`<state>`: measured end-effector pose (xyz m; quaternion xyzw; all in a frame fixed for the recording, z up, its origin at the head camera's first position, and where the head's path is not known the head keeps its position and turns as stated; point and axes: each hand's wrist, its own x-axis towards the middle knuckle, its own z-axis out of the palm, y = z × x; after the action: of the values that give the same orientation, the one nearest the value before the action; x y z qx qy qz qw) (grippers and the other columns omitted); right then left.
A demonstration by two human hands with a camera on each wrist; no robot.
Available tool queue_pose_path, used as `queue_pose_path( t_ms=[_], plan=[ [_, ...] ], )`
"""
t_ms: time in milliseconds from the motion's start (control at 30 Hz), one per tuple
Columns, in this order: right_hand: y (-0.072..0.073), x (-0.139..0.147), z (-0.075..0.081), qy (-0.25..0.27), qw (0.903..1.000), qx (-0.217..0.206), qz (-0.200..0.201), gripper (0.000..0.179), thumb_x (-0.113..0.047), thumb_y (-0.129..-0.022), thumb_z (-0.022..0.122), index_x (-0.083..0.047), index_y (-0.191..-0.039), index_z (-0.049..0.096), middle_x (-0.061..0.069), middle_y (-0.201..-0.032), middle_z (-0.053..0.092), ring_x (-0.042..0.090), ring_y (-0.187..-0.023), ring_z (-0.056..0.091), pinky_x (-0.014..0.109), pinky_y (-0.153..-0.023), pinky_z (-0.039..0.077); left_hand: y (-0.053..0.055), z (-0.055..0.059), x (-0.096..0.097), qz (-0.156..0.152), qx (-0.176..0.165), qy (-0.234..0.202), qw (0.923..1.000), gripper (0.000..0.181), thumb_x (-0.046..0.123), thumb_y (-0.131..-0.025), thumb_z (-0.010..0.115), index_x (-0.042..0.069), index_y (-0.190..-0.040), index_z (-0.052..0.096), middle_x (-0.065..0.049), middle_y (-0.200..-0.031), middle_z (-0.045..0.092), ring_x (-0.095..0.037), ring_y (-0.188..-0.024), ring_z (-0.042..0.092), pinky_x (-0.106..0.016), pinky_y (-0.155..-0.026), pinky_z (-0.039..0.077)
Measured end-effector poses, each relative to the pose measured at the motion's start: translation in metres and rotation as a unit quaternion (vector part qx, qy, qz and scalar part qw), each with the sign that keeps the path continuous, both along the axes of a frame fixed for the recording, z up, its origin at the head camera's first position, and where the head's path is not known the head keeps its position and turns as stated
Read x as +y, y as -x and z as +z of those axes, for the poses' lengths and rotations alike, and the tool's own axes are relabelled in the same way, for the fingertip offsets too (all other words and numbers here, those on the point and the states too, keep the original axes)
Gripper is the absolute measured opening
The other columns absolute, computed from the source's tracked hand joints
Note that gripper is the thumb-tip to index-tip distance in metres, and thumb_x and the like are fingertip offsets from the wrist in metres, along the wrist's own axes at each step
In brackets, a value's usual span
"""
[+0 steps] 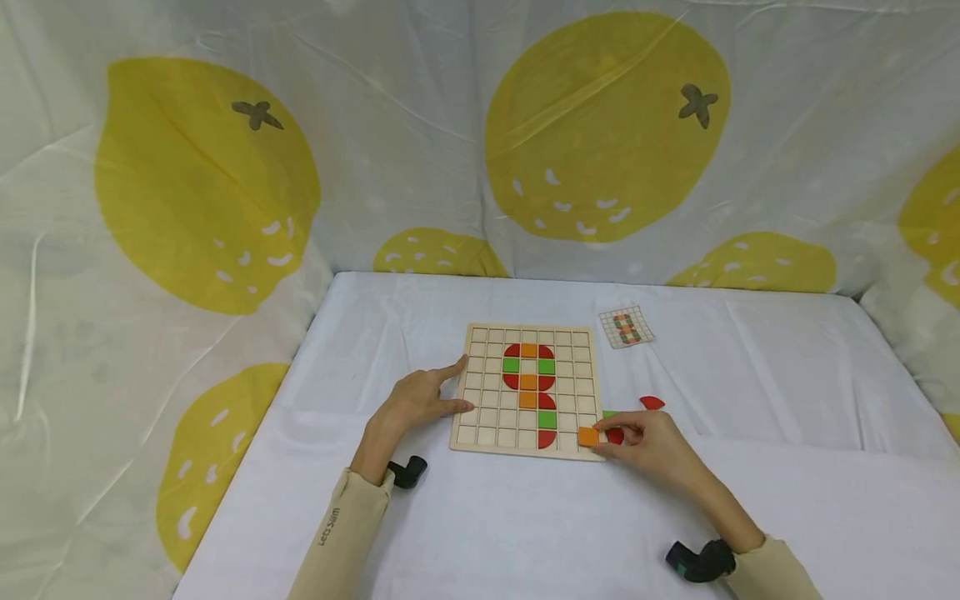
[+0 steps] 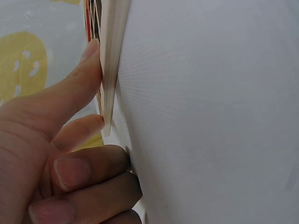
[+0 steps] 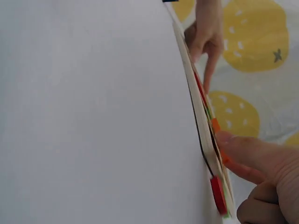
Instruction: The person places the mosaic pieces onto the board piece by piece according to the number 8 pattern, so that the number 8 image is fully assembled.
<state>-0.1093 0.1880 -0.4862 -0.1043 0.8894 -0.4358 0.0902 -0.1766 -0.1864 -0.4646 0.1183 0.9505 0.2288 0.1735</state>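
A wooden grid board (image 1: 488, 420) lies flat on the white cloth. My left hand (image 1: 416, 397) is at its left side, thumb and index finger spread along the edge and touching it; in the left wrist view the other fingers (image 2: 100, 196) are curled beneath. Between thumb and fingertips my right hand (image 1: 654, 440) pinches an orange square tile (image 1: 588, 437), over the board's lower right corner. Red quarter-round tiles (image 1: 547, 439), green square tiles (image 1: 547, 420) and orange square tiles (image 1: 528, 400) fill several cells, forming a closed loop above and a partial one below.
Beyond the board's right edge lie a red tile (image 1: 615, 436) and a green tile (image 1: 611, 414), partly behind my right hand. Another red tile (image 1: 652, 402) sits farther out. A small pattern card (image 1: 626, 327) rests at the back right. Lemon-print cloth (image 1: 420, 150) hangs behind the table.
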Motion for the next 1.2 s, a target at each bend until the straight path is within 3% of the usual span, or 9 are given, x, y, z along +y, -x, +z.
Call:
queue_pose_path(
  t_ms=[267,500,1200],
  plan=[
    [-0.004,-0.044,-0.003,0.02,0.9991,0.034,0.017,0.023,-0.027,-0.078,0.092,-0.017,-0.097,0.081,-0.011,-0.059,0.028,0.0,-0.059,0.027,0.02,-0.057,0.027,0.0,0.0,0.0,0.003,-0.001,0.0,1.0,0.086,0.047,-0.089,0.079,0.024,-0.161,0.037,0.004,-0.06,0.039,-0.012,-0.06,0.037,-0.028,-0.06,0.033],
    [0.0,-0.066,-0.002,0.021,0.999,0.034,0.023,0.022,-0.023,-0.078,0.092,-0.017,-0.097,0.081,-0.011,-0.058,0.03,0.0,-0.056,0.027,0.019,-0.057,0.026,0.0,0.0,0.001,0.0,0.002,0.004,1.0,0.086,0.047,-0.089,0.079,0.024,-0.161,0.037,0.003,-0.061,0.041,-0.012,-0.061,0.038,-0.028,-0.061,0.034],
    [0.002,-0.082,-0.004,0.017,0.9994,0.022,0.021,0.025,-0.021,-0.079,0.091,-0.016,-0.102,0.082,-0.01,-0.057,0.028,0.002,-0.054,0.026,0.02,-0.055,0.023,-0.001,0.002,0.0,0.001,0.003,0.01,0.9999,0.087,0.047,-0.089,0.079,0.024,-0.161,0.037,0.002,-0.063,0.044,-0.014,-0.064,0.041,-0.029,-0.063,0.035]
  ],
)
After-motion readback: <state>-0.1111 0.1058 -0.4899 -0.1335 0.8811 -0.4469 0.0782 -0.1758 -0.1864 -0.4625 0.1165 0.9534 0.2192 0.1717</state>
